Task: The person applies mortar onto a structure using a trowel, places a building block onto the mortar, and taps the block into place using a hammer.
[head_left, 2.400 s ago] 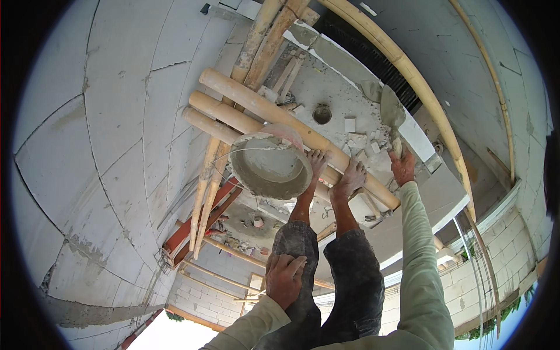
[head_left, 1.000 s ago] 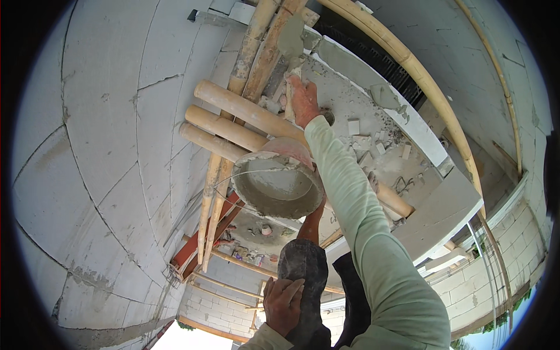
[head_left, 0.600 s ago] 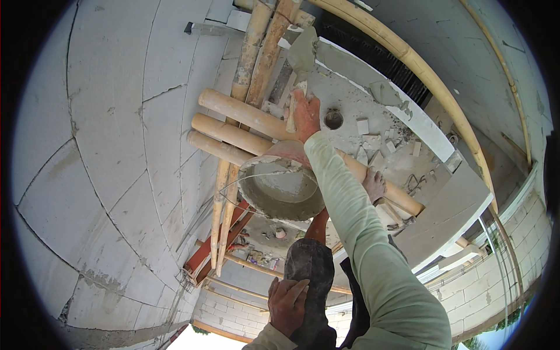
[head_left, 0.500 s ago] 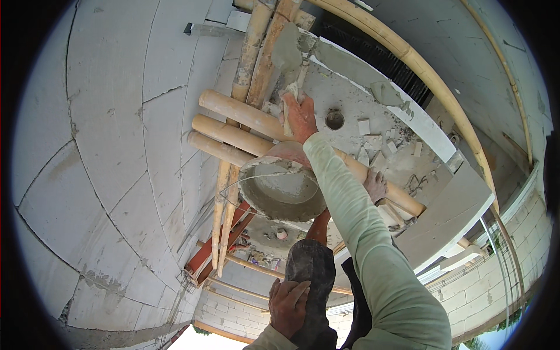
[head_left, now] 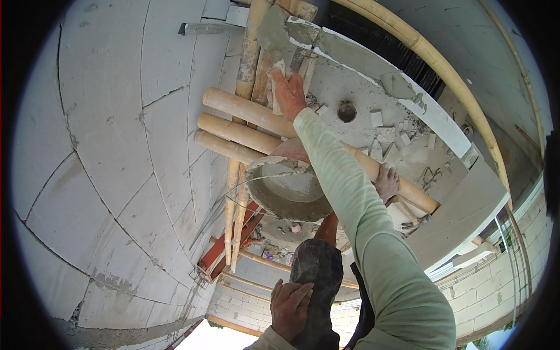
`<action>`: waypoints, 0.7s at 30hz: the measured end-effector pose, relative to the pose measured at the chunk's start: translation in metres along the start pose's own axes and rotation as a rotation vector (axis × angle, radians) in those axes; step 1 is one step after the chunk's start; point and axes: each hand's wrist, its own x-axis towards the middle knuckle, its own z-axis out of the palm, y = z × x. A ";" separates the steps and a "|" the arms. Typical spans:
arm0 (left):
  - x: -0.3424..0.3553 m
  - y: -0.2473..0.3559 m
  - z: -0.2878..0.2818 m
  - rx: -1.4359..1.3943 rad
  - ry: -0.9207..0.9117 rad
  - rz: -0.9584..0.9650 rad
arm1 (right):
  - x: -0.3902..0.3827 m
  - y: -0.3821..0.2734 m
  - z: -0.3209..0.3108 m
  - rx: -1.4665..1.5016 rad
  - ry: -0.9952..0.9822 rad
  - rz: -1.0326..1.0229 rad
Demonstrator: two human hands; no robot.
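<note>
Trowel (head_left: 273, 32) blade loaded with grey mortar, handle hidden inside the right hand (head_left: 289, 93), whose grip is closed round it, high against the block wall (head_left: 111, 146) beside the vertical bamboo poles (head_left: 248, 64). Right sleeve (head_left: 361, 221) covers part of the mortar bucket (head_left: 289, 189) rim. Another person's hand (head_left: 386, 182) props the bucket from below; that person's arm is mostly hidden. Left hand (head_left: 290, 309) lies fingers spread on a dark cap (head_left: 318, 274) at the lower edge; nothing pinched. Horizontal bamboo poles (head_left: 245, 131) crowd the bucket; open wall face lies to the left.
</note>
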 end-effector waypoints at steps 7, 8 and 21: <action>0.007 0.009 0.005 -0.007 -0.034 0.041 | 0.031 0.065 -0.031 -0.112 0.248 -0.440; 0.005 0.005 0.000 0.013 -0.017 0.018 | 0.017 0.058 -0.018 -0.089 0.226 -0.426; 0.009 0.002 -0.007 0.023 -0.013 0.016 | 0.006 -0.011 0.013 0.139 -0.017 0.008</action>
